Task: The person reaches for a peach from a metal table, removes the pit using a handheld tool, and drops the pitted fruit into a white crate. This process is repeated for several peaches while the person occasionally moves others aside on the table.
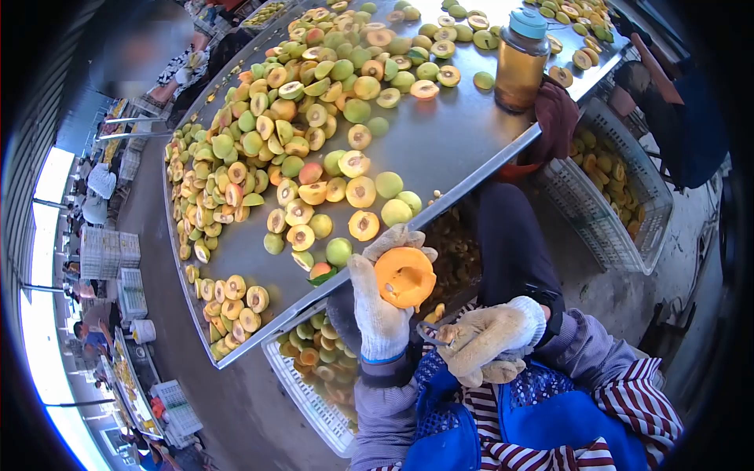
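Note:
My left hand (375, 310), in a whitish work glove, is closed around a peach half (402, 276) just off the table's front edge. The orange cut face points up at me, with a hollow in its middle. To the right and lower, my right hand (491, 341), in a stained glove, is wrapped around a small pitting tool (430, 333). A curved metal loop sticks out of the fist toward the left; its handle is hidden in the fingers. The loop stands apart from the peach half.
A metal table (463, 157) bears a large heap of halved peaches (314, 102). A bottle of amber liquid (521, 63) stands by its edge, beside a dark red cloth (554, 118). Crates of fruit stand at my left (334, 428) and right (609, 235). Other people work nearby.

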Available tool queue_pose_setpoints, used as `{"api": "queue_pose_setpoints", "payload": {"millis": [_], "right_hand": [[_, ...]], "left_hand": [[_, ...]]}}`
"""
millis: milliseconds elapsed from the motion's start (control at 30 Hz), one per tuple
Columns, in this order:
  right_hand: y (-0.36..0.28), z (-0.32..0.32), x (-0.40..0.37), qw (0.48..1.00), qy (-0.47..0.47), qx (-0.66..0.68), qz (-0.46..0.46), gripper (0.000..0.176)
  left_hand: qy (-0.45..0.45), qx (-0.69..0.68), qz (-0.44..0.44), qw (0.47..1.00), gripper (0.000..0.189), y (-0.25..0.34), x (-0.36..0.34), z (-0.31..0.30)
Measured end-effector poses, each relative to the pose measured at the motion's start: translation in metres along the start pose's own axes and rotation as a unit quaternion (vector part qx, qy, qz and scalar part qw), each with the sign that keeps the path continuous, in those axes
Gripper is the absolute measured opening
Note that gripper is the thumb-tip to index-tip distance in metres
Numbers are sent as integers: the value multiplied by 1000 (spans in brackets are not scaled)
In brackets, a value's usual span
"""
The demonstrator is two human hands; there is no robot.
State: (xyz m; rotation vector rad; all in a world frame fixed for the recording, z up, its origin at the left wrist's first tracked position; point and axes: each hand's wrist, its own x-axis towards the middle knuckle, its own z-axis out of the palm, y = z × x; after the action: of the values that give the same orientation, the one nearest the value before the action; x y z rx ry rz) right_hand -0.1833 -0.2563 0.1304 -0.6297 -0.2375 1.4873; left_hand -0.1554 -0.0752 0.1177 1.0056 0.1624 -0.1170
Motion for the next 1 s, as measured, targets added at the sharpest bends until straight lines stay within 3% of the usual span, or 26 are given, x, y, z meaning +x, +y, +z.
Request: {"api": "queue_pose_setpoints", "payload": {"millis": [100,167,200,233,300,367,400,467,500,533,600,633,667,700,733,767,800,900,1000], "right_hand": [[-9,8,2,991,92,-93,42,35],[-10,9,5,976,155,-138,65,35],[-9,7,6,972,176,-142,71,35],[-8,5,6,966,198,-145,76,34],[-5,0,9,968,200,-135,74,33],[-4,-4,16,970,195,-123,73,32],[-6,-3,20,967,201,-132,80,31],[-12,0,28,961,212,-150,98,30],[-11,2,31,960,223,-144,84,30],[-10,3,35,960,228,-143,73,29],[-14,3,39,966,218,-128,48,26],[-15,2,38,956,245,-139,79,24],[-11,-1,34,952,268,-129,68,23],[-6,-4,30,947,294,-117,55,23],[-4,-7,28,947,301,-109,22,22],[0,-10,25,946,309,-96,-11,22],[7,-16,25,941,314,-111,-60,22],[8,-19,28,936,320,-136,-59,22],[1,-7,39,935,325,-143,-3,23]], "left_hand": [[68,67,59,994,62,9,-11,-43],[151,188,113,964,53,13,-23,-92],[217,325,137,910,47,20,-33,-112],[289,493,179,801,42,14,-43,-150],[338,612,91,709,42,19,-65,-184],[303,725,-122,607,45,21,-78,-208],[286,776,-2,562,48,8,-81,-227],[302,680,91,662,46,16,-53,-193],[311,559,78,765,43,26,-37,-148],[266,553,101,783,40,33,-18,-114],[152,614,167,756,35,13,27,-103],[120,672,168,711,41,8,52,-93],[134,708,105,686,51,0,71,-83],[157,762,130,615,60,-35,96,-97],[123,763,20,634,65,-33,105,-86],[122,740,-24,661,66,-49,117,-90],[116,727,-32,676,64,-48,118,-90],[112,684,-6,721,64,-50,118,-98],[124,628,34,767,70,-47,114,-106]]}}
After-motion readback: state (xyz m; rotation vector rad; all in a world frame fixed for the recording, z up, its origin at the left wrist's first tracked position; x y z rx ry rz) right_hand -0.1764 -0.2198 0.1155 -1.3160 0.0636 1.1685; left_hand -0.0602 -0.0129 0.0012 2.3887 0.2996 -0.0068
